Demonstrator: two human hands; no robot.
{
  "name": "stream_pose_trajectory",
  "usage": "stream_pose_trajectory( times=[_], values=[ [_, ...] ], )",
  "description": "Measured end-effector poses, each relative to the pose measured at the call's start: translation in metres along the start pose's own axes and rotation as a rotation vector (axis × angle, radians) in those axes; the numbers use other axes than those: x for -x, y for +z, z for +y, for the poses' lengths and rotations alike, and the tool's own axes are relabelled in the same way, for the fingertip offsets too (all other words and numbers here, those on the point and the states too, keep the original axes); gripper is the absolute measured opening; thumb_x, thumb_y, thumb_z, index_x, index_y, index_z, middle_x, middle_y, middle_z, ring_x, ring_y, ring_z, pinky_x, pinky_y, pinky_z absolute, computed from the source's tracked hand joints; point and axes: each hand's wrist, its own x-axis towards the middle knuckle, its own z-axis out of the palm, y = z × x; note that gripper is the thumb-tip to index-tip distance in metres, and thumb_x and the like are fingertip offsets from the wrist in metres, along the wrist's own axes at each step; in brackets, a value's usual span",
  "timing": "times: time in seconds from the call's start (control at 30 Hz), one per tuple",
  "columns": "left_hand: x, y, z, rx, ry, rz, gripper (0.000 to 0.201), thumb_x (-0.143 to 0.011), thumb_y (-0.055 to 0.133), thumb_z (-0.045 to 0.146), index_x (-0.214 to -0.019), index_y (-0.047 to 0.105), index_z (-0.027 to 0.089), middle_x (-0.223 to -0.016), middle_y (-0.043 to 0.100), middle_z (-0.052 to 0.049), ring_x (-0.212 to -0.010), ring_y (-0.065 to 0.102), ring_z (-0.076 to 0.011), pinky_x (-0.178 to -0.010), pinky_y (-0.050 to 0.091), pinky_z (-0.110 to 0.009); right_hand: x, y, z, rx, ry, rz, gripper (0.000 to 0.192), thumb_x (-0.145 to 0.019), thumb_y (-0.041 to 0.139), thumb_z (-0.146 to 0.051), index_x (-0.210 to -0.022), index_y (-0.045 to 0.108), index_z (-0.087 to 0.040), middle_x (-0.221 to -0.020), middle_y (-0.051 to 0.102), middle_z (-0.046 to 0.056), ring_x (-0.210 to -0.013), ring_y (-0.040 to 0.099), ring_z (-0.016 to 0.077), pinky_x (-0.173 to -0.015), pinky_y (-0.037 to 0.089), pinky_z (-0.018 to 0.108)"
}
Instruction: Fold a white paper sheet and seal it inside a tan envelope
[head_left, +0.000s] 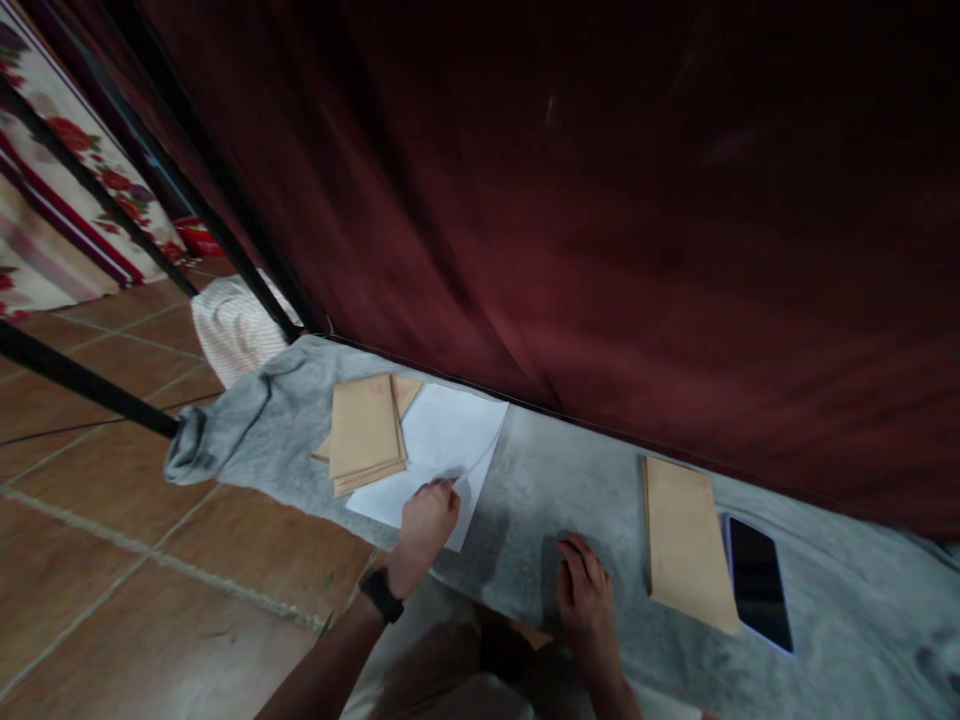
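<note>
My left hand (430,512) is closed in a pinch over a white paper sheet (442,430). A crease or raised edge in the paper runs up to its fingertips. Just left of it, a stack of brown envelopes (365,428) overlaps the paper, some lying askew beneath the top ones. My right hand (585,590) rests on the grey cloth (525,490) with its fingers loosely bent and apart, and I see nothing in it. Farther right lies another small pile of brown envelopes (686,540).
A dark-screened phone (759,580) lies beside the right envelopes. Behind the cloth hangs a dark red curtain (562,250). Black metal poles (90,380) stand at left above the brown tiled floor (187,590). A striped cloth (240,325) hangs near the poles.
</note>
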Motion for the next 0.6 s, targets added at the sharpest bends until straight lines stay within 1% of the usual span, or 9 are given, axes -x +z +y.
stream_pose_trajectory(
  times=[0.07,0.13,0.17,0.27,0.37,0.43,0.5,0.53,0.6],
  values=[
    [0.0,-0.008,0.002,-0.031,0.0,0.006,0.031,-0.101,0.042,0.02,-0.111,0.072,0.015,-0.101,0.075,-0.012,-0.094,0.072,-0.0243,-0.081,0.054,-0.033,0.0,0.001,0.003,-0.036,0.015,0.001,0.036,-0.105,0.04,-0.036,-0.123,0.068,-0.022,-0.131,0.067,0.013,-0.122,0.062,0.0297,-0.098,0.05,0.048],
    [0.005,-0.01,0.012,-0.055,0.071,0.061,0.031,-0.101,0.042,0.018,-0.112,0.071,0.016,-0.105,0.075,-0.012,-0.098,0.071,-0.0242,-0.083,0.054,-0.034,-0.002,0.002,0.005,-0.097,0.043,0.003,0.037,-0.104,0.042,-0.039,-0.121,0.07,-0.023,-0.13,0.069,0.013,-0.122,0.063,0.03,-0.1,0.05,0.049],
    [0.01,-0.008,0.02,-0.066,0.131,0.092,0.031,-0.1,0.043,0.015,-0.114,0.07,0.016,-0.107,0.074,-0.012,-0.1,0.07,-0.0241,-0.084,0.054,-0.034,-0.004,0.002,0.005,-0.144,0.067,0.007,0.038,-0.103,0.043,-0.04,-0.121,0.071,-0.022,-0.13,0.069,0.013,-0.122,0.062,0.0302,-0.102,0.049,0.05],
    [0.032,0.009,0.056,-0.098,0.337,0.119,0.037,-0.094,0.047,0.006,-0.122,0.067,0.018,-0.11,0.074,-0.01,-0.101,0.069,-0.0231,-0.083,0.054,-0.033,-0.012,-0.002,0.003,-0.331,0.207,0.034,0.044,-0.1,0.046,-0.048,-0.122,0.071,-0.02,-0.129,0.07,0.014,-0.123,0.063,0.0299,-0.108,0.047,0.051],
    [0.059,0.037,0.097,-0.116,0.499,0.15,0.046,-0.089,0.049,0.002,-0.129,0.064,0.018,-0.114,0.073,-0.01,-0.102,0.068,-0.0231,-0.086,0.054,-0.034,-0.023,-0.012,0.001,-0.515,0.437,0.061,0.053,-0.095,0.05,-0.06,-0.118,0.073,-0.019,-0.123,0.073,0.014,-0.118,0.066,0.0298,-0.108,0.049,0.049],
    [0.076,0.053,0.12,-0.084,0.629,0.151,0.044,-0.089,0.052,0.005,-0.131,0.062,0.014,-0.117,0.071,-0.012,-0.105,0.067,-0.0247,-0.09,0.054,-0.037,-0.029,-0.019,0.002,-0.62,0.587,0.059,0.059,-0.089,0.053,-0.068,-0.115,0.074,-0.019,-0.12,0.075,0.013,-0.114,0.068,0.0296,-0.105,0.051,0.046],
    [0.09,0.063,0.138,-0.053,0.696,0.116,0.041,-0.091,0.053,0.007,-0.13,0.062,0.014,-0.119,0.071,-0.013,-0.108,0.066,-0.0254,-0.092,0.053,-0.039,-0.032,-0.026,0.007,-0.687,0.711,0.054,0.062,-0.082,0.059,-0.072,-0.113,0.075,-0.02,-0.118,0.076,0.011,-0.112,0.069,0.0295,-0.1,0.054,0.043],
    [0.095,0.066,0.145,-0.038,0.714,0.084,0.039,-0.092,0.052,0.007,-0.129,0.063,0.014,-0.118,0.071,-0.013,-0.108,0.066,-0.0254,-0.093,0.053,-0.039,-0.032,-0.029,0.011,-0.701,0.744,0.052,0.063,-0.078,0.064,-0.071,-0.112,0.075,-0.02,-0.117,0.077,0.01,-0.11,0.07,0.0296,-0.098,0.055,0.042],
    [0.1,0.067,0.153,0.014,0.724,0.015,0.035,-0.093,0.053,0.009,-0.126,0.064,0.014,-0.116,0.072,-0.012,-0.107,0.067,-0.0251,-0.092,0.055,-0.039,-0.034,-0.032,0.021,-0.684,0.729,0.062,0.06,-0.072,0.071,-0.067,-0.107,0.076,-0.019,-0.108,0.078,0.01,-0.103,0.071,0.0297,-0.092,0.057,0.041]
  ],
)
